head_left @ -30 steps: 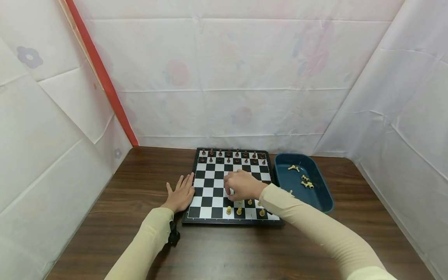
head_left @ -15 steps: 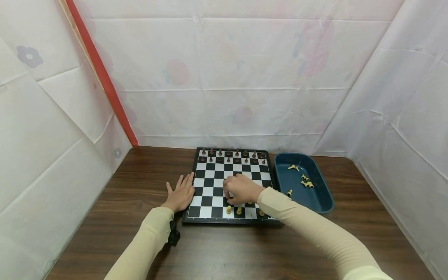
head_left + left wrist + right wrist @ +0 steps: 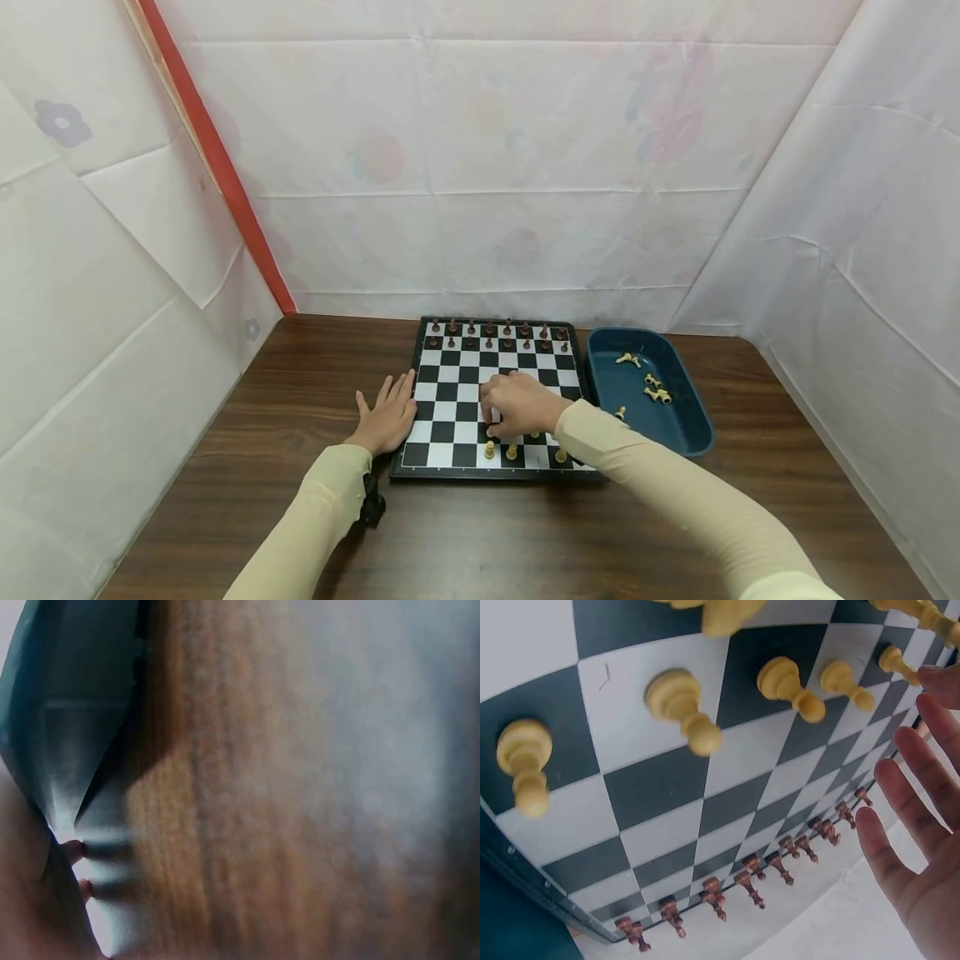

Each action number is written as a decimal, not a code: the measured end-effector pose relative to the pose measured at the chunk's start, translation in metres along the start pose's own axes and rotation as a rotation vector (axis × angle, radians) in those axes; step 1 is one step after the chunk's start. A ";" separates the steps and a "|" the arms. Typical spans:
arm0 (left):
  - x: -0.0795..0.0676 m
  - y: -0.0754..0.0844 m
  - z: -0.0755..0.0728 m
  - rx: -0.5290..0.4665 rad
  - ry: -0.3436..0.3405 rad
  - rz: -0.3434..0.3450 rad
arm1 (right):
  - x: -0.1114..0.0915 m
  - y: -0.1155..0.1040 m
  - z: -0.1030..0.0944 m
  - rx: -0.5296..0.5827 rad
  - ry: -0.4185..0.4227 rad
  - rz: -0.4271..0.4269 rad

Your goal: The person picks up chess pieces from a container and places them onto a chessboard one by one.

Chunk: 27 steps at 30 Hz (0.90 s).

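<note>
A magnetic-looking black-and-white chessboard [image 3: 442,411] lies on the table. My left hand [image 3: 386,419] rests flat with fingers spread, fingertips at the board's left edge. Over the near part of the board, my right hand [image 3: 522,403] bends its fingers down and pinches a cream pawn [image 3: 898,663] by its head. That pawn stands upright at the left end of a row of cream pawns, beside another pawn [image 3: 846,684]. In the head view the hand hides much of this row. Behind it stand larger cream pieces, including one [image 3: 490,450] on the nearest rank.
Dark reddish-brown chess pieces [image 3: 490,328] fill the two far ranks. To the right of the board, a blue plastic tray [image 3: 693,433] holds several loose cream pieces [image 3: 658,396]. White sheeting [image 3: 480,167] surrounds the wooden table [image 3: 480,542].
My right hand has come down slightly toward the board, its thumb and finger closing in at the pawn row. The left hand stays in place.
</note>
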<state>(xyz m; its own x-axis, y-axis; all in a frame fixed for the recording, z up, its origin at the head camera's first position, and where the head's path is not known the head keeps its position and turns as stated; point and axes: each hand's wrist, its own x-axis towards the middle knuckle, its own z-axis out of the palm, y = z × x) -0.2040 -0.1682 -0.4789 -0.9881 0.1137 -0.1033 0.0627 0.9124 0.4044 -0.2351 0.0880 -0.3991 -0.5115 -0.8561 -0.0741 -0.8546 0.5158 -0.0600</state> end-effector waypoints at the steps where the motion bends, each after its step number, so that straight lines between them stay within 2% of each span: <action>1: 0.000 0.000 0.000 0.003 -0.004 -0.003 | -0.001 0.000 -0.002 -0.001 0.005 0.001; 10: 0.000 -0.004 0.000 -0.011 0.009 -0.004 | -0.024 0.017 -0.019 -0.052 0.065 0.033; 27: -0.001 -0.009 0.002 -0.004 0.021 -0.013 | -0.082 0.073 -0.036 -0.092 0.128 0.258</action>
<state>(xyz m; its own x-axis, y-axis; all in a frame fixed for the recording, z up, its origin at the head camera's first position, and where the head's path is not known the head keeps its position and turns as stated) -0.2031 -0.1762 -0.4839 -0.9916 0.0934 -0.0894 0.0492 0.9123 0.4066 -0.2592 0.1945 -0.3613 -0.7148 -0.6975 0.0510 -0.6966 0.7166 0.0358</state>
